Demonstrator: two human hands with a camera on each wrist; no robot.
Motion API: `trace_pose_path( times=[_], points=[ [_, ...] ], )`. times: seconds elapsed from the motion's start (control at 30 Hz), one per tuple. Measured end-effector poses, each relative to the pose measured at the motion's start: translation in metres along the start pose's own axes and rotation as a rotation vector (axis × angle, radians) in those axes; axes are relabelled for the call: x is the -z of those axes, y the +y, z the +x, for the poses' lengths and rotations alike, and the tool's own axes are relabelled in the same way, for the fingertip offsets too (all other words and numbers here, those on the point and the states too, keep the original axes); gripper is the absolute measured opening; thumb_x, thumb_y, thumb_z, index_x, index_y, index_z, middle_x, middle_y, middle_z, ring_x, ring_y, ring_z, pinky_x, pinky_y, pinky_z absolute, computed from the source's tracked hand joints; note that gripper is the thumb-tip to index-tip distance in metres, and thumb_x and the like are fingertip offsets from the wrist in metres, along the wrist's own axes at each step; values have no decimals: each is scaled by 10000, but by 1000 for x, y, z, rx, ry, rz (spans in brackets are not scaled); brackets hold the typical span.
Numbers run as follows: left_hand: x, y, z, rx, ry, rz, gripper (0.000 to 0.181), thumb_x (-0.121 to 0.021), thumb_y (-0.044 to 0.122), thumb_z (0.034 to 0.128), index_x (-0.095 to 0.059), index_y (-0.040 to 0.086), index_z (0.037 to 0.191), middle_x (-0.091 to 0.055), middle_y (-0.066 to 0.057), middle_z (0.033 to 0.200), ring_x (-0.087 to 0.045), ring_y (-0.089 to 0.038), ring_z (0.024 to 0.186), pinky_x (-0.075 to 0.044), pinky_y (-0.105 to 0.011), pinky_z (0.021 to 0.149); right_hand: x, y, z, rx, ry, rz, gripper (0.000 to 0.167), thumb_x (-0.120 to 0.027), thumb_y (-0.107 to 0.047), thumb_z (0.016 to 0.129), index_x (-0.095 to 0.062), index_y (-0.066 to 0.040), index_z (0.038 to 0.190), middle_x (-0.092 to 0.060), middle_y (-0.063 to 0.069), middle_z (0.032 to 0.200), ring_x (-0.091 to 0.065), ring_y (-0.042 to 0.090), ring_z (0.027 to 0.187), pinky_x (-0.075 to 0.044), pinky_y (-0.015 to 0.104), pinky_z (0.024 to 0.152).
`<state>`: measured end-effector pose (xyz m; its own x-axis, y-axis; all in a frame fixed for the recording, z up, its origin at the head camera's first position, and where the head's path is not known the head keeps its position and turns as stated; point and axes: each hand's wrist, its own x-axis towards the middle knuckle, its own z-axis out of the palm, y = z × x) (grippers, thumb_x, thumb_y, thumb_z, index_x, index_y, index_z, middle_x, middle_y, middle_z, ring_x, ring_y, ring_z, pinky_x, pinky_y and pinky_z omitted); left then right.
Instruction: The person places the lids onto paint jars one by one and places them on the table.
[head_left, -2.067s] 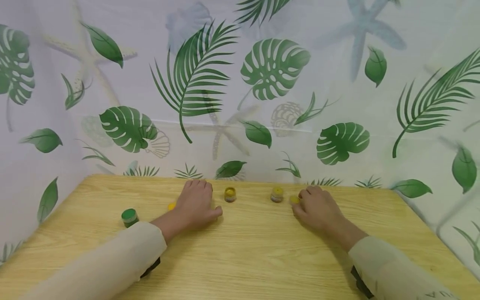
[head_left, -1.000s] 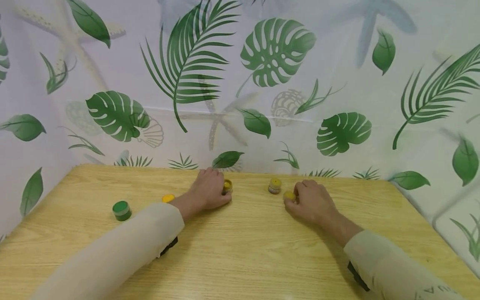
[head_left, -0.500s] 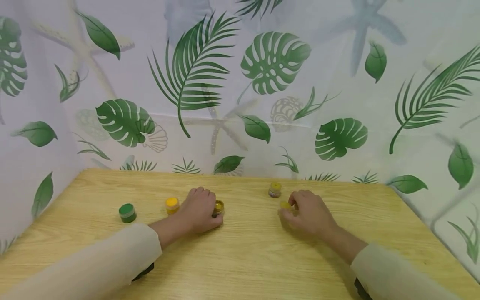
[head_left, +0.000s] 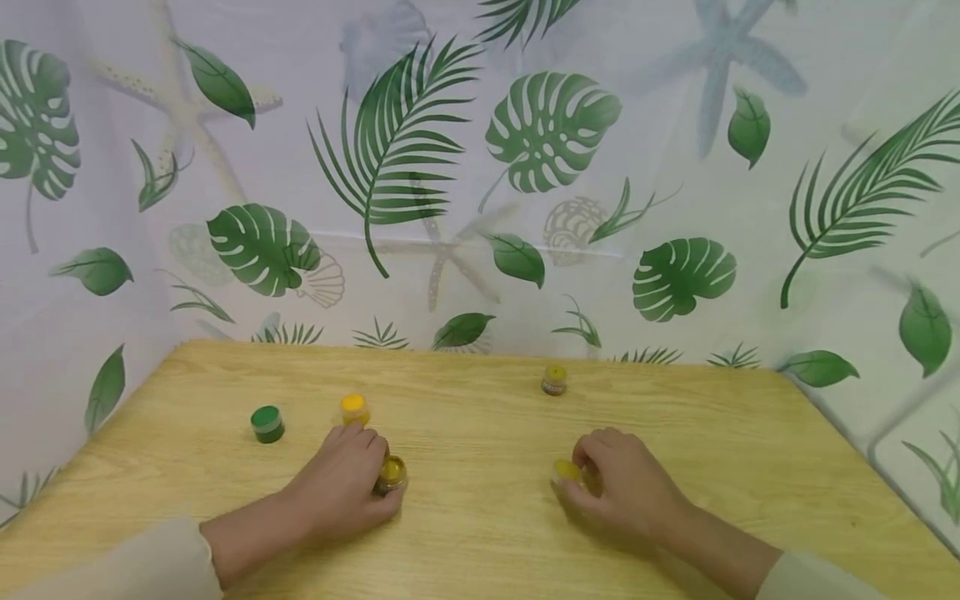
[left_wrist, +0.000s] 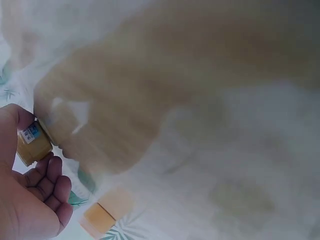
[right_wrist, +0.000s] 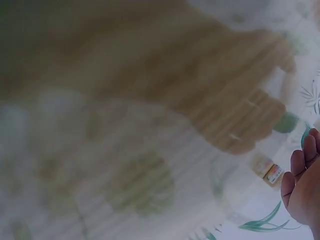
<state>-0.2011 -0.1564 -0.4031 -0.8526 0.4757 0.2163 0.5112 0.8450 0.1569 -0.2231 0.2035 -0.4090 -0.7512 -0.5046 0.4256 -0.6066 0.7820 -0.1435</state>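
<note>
My left hand (head_left: 341,483) holds a small ochre-gold paint pot (head_left: 392,473) between thumb and fingers, its round rim facing up. The left wrist view shows that paint pot (left_wrist: 36,142) side-on, with a label. On the right, my right hand (head_left: 626,483) pinches a small round yellow-topped pot (head_left: 566,471); the fingers hide most of its body. The right wrist view catches only part of the right hand (right_wrist: 305,185). Just beyond my left hand stands an orange-yellow paint pot (head_left: 354,407), and left of that a green paint pot (head_left: 267,423).
Another yellow-topped paint pot (head_left: 554,380) stands near the back of the wooden table (head_left: 480,517). Behind the table hangs a white cloth (head_left: 465,167) printed with leaves and starfish. Much of both wrist views is blurred.
The left hand reached the ochre-gold pot at the back, took hold, and brought it left and nearer. The right hand brought its yellow-topped pot nearer and slightly left.
</note>
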Motion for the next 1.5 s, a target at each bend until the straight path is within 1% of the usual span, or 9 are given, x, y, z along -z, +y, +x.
trace_pose_path(
  times=[0.07, 0.17, 0.37, 0.57, 0.67, 0.8, 1.0, 1.27, 1.5],
  points=[
    [1, 4, -2, -10, -6, -11, 289, -659, 356, 853, -597, 74, 877, -503, 42, 789, -382, -137, 762, -356, -380, 808, 1, -1, -1, 4, 6, -1, 215, -732, -375, 822, -587, -227, 766, -438, -157, 687, -384, -3, 660, -391, 246, 647],
    [-1, 13, 4, -38, -20, -20, 278, -659, 355, 846, -592, 87, 875, -502, 45, 791, -382, -135, 756, -358, -376, 819, -1, -5, 2, 13, 5, 3, 201, -729, -374, 824, -598, -226, 787, -436, -159, 693, -386, -1, 673, -403, 269, 672],
    [-10, 40, 31, -95, -54, 10, 260, -649, 379, 834, -543, 143, 816, -448, 70, 736, -378, -131, 727, -346, -328, 789, -14, -20, 19, 123, 37, -11, 210, -727, -363, 796, -601, -195, 793, -482, -139, 698, -413, 12, 674, -422, 273, 686],
    [-19, 63, 59, -197, -5, 165, 302, -632, 437, 826, -513, 166, 769, -449, 69, 724, -397, -132, 726, -376, -304, 783, -18, -35, 33, 202, 59, -91, 245, -698, -411, 792, -607, -187, 823, -534, -99, 770, -469, 67, 732, -383, 268, 687],
    [-20, 64, 62, -223, 20, 233, 310, -622, 450, 826, -519, 163, 767, -468, 59, 736, -415, -142, 739, -384, -302, 782, -18, -37, 34, 243, 70, -148, 264, -673, -431, 793, -605, -180, 838, -541, -82, 802, -499, 107, 774, -386, 295, 713],
    [-17, 59, 60, -201, 15, 213, 315, -629, 453, 829, -517, 163, 777, -494, 48, 772, -444, -156, 788, -393, -324, 834, -18, -35, 35, 298, 120, -184, 282, -646, -437, 791, -603, -164, 850, -540, -55, 805, -495, 143, 767, -388, 324, 724],
    [-18, 58, 63, -218, 34, 188, 311, -646, 438, 793, -488, 179, 725, -447, 66, 714, -406, -141, 724, -371, -306, 778, -18, -37, 38, 363, 162, -163, 271, -631, -401, 786, -605, -146, 877, -546, -34, 828, -498, 156, 774, -393, 331, 728],
    [-16, 61, 65, -235, 95, 233, 354, -665, 460, 746, -458, 180, 683, -410, 73, 669, -371, -128, 671, -353, -284, 727, -15, -40, 42, 417, 223, -179, 311, -532, -424, 830, -600, -122, 860, -553, -11, 815, -506, 178, 761, -393, 335, 715],
    [-15, 63, 66, -244, 91, 190, 379, -683, 475, 750, -452, 187, 665, -410, 78, 658, -372, -129, 678, -342, -281, 739, -17, -44, 45, 451, 247, -133, 299, -535, -409, 849, -608, -120, 877, -561, -14, 828, -514, 176, 776, -402, 325, 718]
  ],
)
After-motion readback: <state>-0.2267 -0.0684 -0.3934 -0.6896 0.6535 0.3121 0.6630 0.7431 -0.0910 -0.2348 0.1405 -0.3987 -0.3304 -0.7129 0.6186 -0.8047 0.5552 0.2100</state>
